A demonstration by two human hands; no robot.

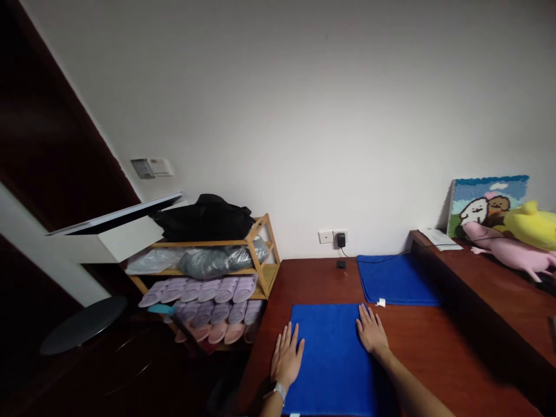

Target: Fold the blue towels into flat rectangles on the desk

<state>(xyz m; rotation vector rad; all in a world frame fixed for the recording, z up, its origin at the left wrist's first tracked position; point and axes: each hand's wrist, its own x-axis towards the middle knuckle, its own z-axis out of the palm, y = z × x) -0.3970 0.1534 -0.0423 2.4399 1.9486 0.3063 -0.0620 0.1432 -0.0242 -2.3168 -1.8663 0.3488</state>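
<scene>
A blue towel [330, 359] lies spread flat on the reddish-brown wooden table [428, 347]. My left hand [286, 357] rests along its left edge, fingers stretched out and pointing away from me. On the opposite edge, close to the far right corner, my right hand [372, 330] lies flat with its fingers extended. Neither hand grips anything. Farther back on the right, a second blue towel [397, 281] is folded in layers, with a small white tag [381, 302] at its near edge.
A black plug adapter [341, 239] sits in the wall socket, its cable crossing the folded towel. Left of the table stands a wooden rack [260, 260] with slippers [217, 289] and a black bag [206, 219]. A raised ledge [486, 266] on the right holds a pink plush toy [512, 252].
</scene>
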